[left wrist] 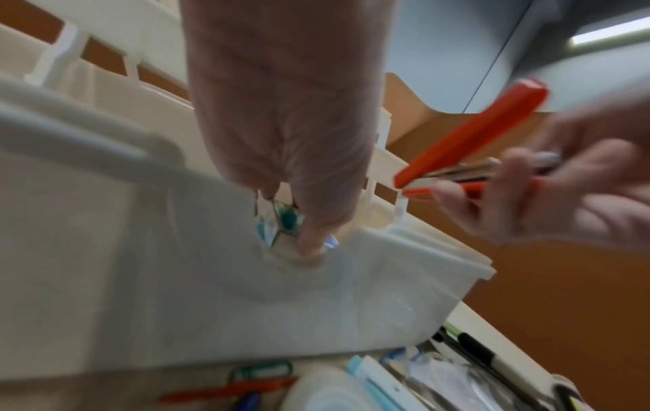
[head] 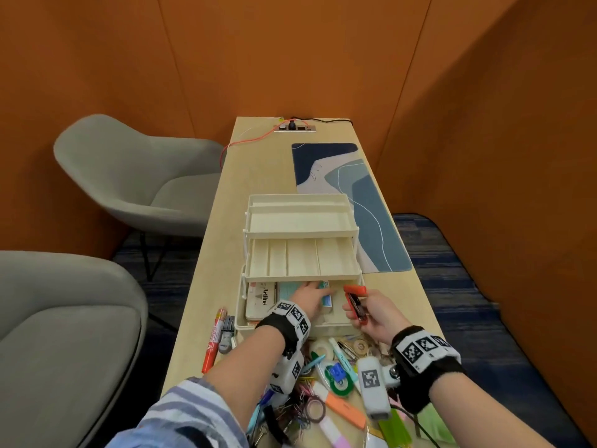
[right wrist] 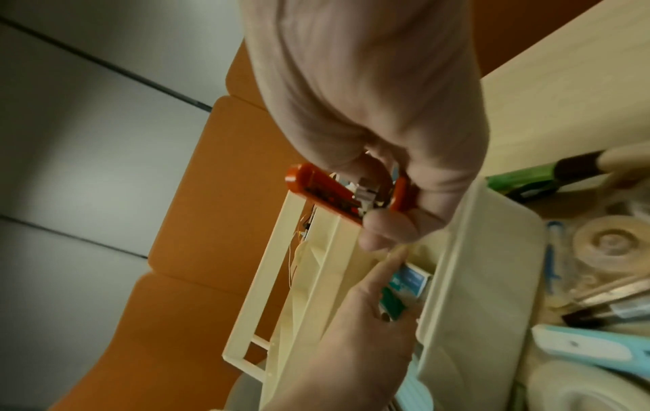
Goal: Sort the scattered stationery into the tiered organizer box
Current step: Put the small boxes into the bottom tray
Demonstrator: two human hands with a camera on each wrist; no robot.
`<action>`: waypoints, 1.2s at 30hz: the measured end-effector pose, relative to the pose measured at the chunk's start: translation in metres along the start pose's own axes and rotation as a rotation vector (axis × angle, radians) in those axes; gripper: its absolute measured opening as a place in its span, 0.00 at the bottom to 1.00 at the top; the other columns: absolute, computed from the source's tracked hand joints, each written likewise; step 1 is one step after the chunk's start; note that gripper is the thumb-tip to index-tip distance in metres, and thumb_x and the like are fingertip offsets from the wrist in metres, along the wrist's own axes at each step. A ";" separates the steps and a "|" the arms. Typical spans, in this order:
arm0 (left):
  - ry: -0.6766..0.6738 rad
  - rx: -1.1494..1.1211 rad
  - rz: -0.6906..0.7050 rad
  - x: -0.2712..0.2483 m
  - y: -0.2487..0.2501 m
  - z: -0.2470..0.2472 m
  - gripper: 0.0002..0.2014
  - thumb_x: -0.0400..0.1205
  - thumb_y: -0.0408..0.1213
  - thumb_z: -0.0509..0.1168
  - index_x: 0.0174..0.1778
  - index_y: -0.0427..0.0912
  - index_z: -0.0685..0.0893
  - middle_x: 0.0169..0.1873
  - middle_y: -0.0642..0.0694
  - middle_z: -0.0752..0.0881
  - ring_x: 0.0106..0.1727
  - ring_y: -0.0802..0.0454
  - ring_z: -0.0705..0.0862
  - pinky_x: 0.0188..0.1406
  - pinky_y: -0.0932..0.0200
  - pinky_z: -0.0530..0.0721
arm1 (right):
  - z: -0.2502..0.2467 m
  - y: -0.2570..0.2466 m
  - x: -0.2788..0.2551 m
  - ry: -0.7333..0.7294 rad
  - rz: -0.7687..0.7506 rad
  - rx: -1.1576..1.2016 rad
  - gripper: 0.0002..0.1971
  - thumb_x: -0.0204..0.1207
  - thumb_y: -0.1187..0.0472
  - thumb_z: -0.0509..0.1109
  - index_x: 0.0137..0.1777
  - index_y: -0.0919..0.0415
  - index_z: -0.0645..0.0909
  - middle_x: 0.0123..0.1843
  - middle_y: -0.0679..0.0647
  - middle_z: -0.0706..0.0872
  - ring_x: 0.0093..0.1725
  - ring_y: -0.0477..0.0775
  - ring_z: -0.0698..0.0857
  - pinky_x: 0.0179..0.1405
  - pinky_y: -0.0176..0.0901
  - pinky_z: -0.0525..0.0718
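Observation:
The cream tiered organizer box [head: 297, 198] stands fanned open on the table, its two upper trays bare. My left hand [head: 307, 295] reaches into the bottom compartment and pinches a small blue-and-white box [head: 326, 300]; the left wrist view shows the fingertips [left wrist: 309, 236] on that small box [left wrist: 278, 222]. A white Artline box [head: 260, 300] lies at the compartment's left. My right hand [head: 361, 315] grips an orange stapler [head: 355, 302], hinged open, just above the compartment's right end. The right wrist view shows the stapler [right wrist: 323, 192] above the small box [right wrist: 411, 278].
A heap of loose stationery [head: 323, 383] with highlighters, tape rolls and paper clips covers the near table edge. Red markers [head: 214, 337] lie left of the organizer. A blue desk mat [head: 355, 205] lies beyond it on the right. Grey chairs [head: 129, 176] stand left.

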State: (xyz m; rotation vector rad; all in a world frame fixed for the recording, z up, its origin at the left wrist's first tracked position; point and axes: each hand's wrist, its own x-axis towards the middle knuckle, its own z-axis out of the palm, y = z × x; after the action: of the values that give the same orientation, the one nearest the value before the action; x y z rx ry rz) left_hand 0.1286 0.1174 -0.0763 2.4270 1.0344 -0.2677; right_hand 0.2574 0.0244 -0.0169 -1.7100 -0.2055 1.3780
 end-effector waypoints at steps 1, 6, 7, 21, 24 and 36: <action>0.009 0.002 -0.013 0.000 0.001 0.002 0.32 0.82 0.29 0.60 0.82 0.55 0.62 0.79 0.37 0.64 0.78 0.35 0.63 0.75 0.44 0.68 | 0.005 -0.003 0.003 0.017 -0.022 -0.045 0.15 0.82 0.72 0.46 0.53 0.63 0.74 0.33 0.64 0.79 0.25 0.54 0.75 0.16 0.35 0.70; 0.158 -0.076 -0.142 -0.006 0.006 0.009 0.31 0.79 0.24 0.61 0.78 0.46 0.65 0.68 0.37 0.74 0.66 0.37 0.77 0.62 0.46 0.80 | 0.025 -0.007 0.024 0.157 -0.096 -0.270 0.12 0.79 0.74 0.48 0.49 0.62 0.71 0.34 0.66 0.81 0.24 0.57 0.79 0.14 0.38 0.76; 0.175 -0.073 -0.151 -0.008 0.005 0.011 0.31 0.79 0.25 0.61 0.78 0.45 0.65 0.67 0.37 0.74 0.64 0.36 0.79 0.60 0.46 0.80 | 0.028 -0.007 0.026 0.185 -0.103 -0.322 0.12 0.79 0.74 0.49 0.50 0.62 0.72 0.37 0.67 0.82 0.24 0.58 0.79 0.16 0.40 0.78; 0.202 -0.106 -0.144 -0.013 0.001 0.009 0.30 0.79 0.27 0.64 0.77 0.43 0.64 0.66 0.39 0.74 0.62 0.37 0.80 0.61 0.46 0.80 | 0.042 -0.011 0.033 0.036 -0.077 -0.902 0.23 0.84 0.51 0.55 0.61 0.71 0.81 0.40 0.60 0.83 0.41 0.57 0.81 0.40 0.38 0.76; 0.223 -0.144 -0.135 -0.011 -0.001 0.008 0.29 0.79 0.28 0.64 0.76 0.44 0.66 0.64 0.39 0.77 0.62 0.39 0.81 0.62 0.47 0.81 | 0.043 -0.010 0.037 0.071 -0.110 -0.907 0.19 0.84 0.58 0.57 0.62 0.73 0.79 0.47 0.63 0.87 0.48 0.61 0.86 0.34 0.37 0.72; 0.164 -0.119 -0.128 -0.009 0.002 0.012 0.35 0.81 0.30 0.63 0.82 0.46 0.55 0.74 0.36 0.66 0.64 0.36 0.79 0.62 0.44 0.81 | 0.038 -0.003 0.042 -0.035 -0.284 -1.091 0.20 0.85 0.55 0.52 0.73 0.64 0.67 0.66 0.65 0.81 0.64 0.64 0.80 0.56 0.44 0.74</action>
State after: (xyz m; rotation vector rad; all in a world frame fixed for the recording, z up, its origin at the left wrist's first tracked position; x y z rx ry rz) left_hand 0.1243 0.1046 -0.0824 2.3094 1.2435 -0.0482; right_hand 0.2416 0.0725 -0.0425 -2.3620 -1.3594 1.1220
